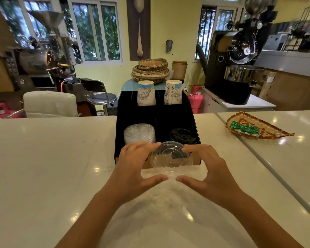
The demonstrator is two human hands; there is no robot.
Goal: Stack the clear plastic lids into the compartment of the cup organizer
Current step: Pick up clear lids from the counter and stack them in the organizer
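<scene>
A black cup organizer (135, 115) stands on the white counter in front of me. Its front left compartment holds a stack of clear plastic lids (139, 133). Black lids (182, 136) lie in the front right compartment. Just above the organizer's front edge I hold a small stack of clear domed lids (171, 159) between both hands. My left hand (134, 167) grips its left side and my right hand (207, 169) its right side, with thumbs underneath and fingers over the top.
Two stacks of printed paper cups (145, 93) (173, 92) stand in the organizer's back compartments. A woven tray with green packets (254, 128) lies on the counter to the right. A seam (258, 158) runs between two counter slabs.
</scene>
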